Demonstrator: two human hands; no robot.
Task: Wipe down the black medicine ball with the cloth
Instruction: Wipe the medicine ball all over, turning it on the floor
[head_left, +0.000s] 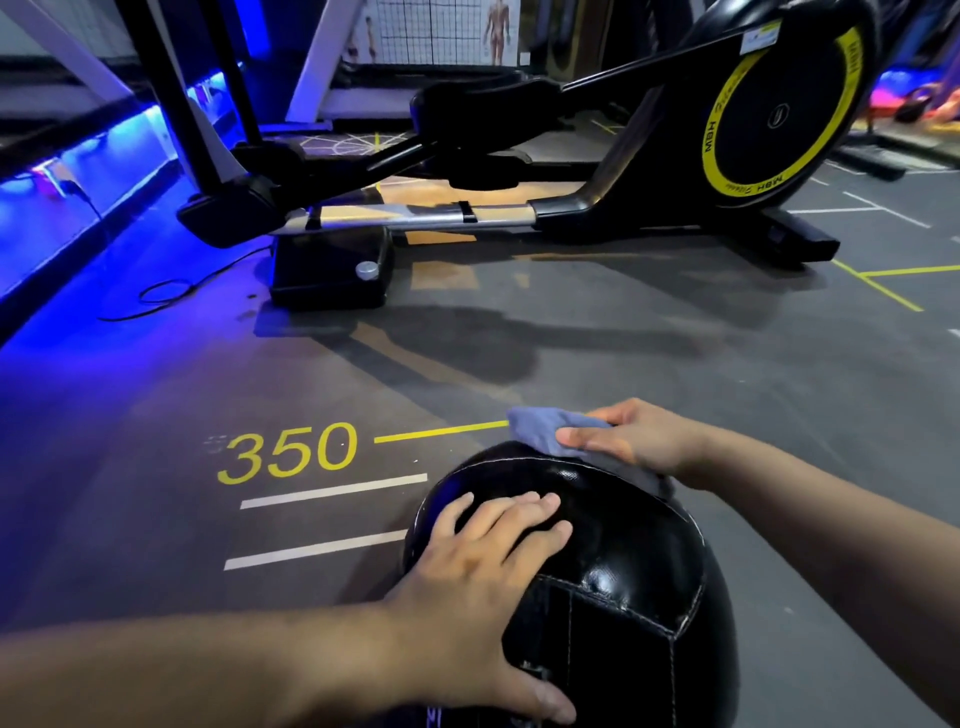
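Ball (613, 571) sits on the floor (675, 353) right under both hands. Left hand (467, 577) is flat, fingers spread, bracing the near-left side. Right hand (639, 441) grips the cloth (545, 428) on the far top edge; the next stroke likely pulls back toward the body.

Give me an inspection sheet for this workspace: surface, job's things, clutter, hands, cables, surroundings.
Surface: grey gym floor, yellow 350 marking, white lines.
Job's things: black medicine ball, glossy, stitched seams; blue cloth on its far top.
Clutter: nothing seen.
Hands: left hand rests flat on the ball; right hand grips the cloth against the ball.
Cables: black cable looped on the floor, far left.
Surroundings: elliptical trainer behind; blue strip lighting left.
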